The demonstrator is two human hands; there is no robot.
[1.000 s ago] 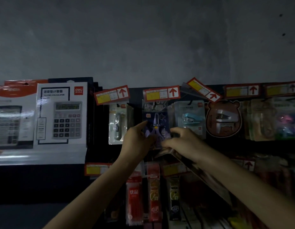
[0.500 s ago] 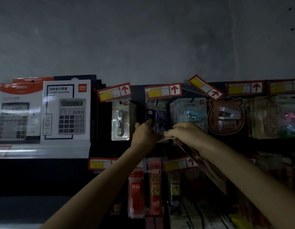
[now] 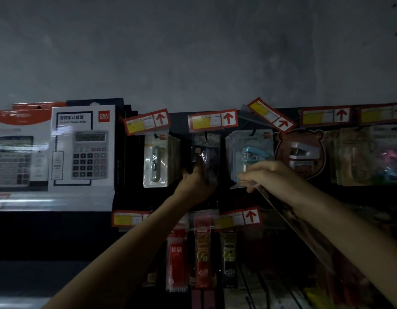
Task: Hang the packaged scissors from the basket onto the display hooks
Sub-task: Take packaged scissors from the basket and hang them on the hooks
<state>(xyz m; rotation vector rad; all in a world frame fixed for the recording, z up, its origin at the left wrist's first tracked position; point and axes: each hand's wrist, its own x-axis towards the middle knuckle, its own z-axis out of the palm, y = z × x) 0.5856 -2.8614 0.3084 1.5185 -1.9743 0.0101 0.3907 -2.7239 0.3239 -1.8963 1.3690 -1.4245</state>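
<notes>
I take the middle price tag (image 3: pixel 213 120) as my landmark; it is one of five red-and-yellow tags I count along the top row. Directly below it hangs the dark packaged scissors (image 3: pixel 206 156). My left hand (image 3: pixel 194 186) grips its lower end, thumb and fingers curled round it. The pack's top reaches up under the tag, but it is too dim for me to tell whether it is properly hung. Below and to the right of the tag, my right hand (image 3: pixel 267 175) pinches the upper edge of one flat clear pack (image 3: pixel 282 216), which slants away down to the right; I can't make out its contents. The two hands are apart. Just right of the tag hangs a blue stapler pack (image 3: pixel 251 152). Far left of the tag stand two calculator boxes (image 3: pixel 84 148). Well below it hang three pen packs (image 3: pixel 176 259).
</notes>
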